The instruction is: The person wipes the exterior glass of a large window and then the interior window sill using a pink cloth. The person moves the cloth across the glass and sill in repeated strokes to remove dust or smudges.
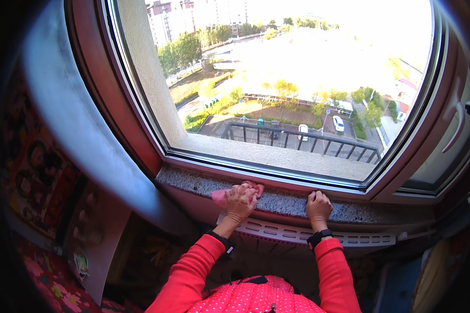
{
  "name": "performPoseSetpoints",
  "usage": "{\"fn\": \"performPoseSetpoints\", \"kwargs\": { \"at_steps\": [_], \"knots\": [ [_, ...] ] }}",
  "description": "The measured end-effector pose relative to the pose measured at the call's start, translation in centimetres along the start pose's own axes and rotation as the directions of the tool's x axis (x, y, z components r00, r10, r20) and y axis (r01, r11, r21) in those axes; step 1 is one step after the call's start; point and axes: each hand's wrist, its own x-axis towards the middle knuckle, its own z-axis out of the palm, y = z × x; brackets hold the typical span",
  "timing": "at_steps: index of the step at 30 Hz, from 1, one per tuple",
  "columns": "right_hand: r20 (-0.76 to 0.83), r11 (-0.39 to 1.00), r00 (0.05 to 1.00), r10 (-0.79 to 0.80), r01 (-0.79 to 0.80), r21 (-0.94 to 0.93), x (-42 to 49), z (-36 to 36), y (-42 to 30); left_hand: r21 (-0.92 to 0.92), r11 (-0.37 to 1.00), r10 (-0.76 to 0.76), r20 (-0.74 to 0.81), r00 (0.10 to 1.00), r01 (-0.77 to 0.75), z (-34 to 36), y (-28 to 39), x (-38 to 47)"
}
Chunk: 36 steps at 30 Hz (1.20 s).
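My left hand [241, 201] presses a crumpled pink cloth [219, 197] onto the speckled granite windowsill [282, 202], close to the bottom of the window frame. Parts of the cloth stick out on both sides of the fingers. Farther right, my right hand [319, 205] rests on the sill with its fingers curled in, and no object shows in it. Dark bands circle both wrists below the red sleeves.
A white radiator [290, 233] runs under the sill. The large window's reddish frame [270, 178] rises behind it, with a white handle [456, 127] at right. A pale, curved wall edge [98, 137] and a cabinet-like panel [98, 231] stand at left.
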Motion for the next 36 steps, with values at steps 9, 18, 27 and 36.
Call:
{"fn": "performPoseSetpoints", "kwargs": {
  "at_steps": [9,18,27,36],
  "knots": [
    [0.033,0.999,0.999,0.001,-0.002,0.036,0.1,-0.1,0.5,-0.205,0.95,0.266,0.128,0.955,-0.237,0.8,5.8,0.3],
    [0.014,0.999,1.0,-0.009,0.008,0.051,0.0,0.0,0.6,0.027,0.996,0.082,0.151,0.985,-0.087,-2.1,-6.0,-0.5],
    [0.015,1.0,1.0,-0.014,0.014,0.02,0.1,0.0,0.5,0.179,0.95,-0.254,-0.023,0.967,0.254,-3.7,-16.3,-1.0],
    [0.015,1.0,1.0,-0.002,0.002,-0.002,0.0,0.5,0.5,0.082,0.993,-0.09,-0.008,0.996,0.09,-2.6,-6.3,-1.4]
  ]
}}
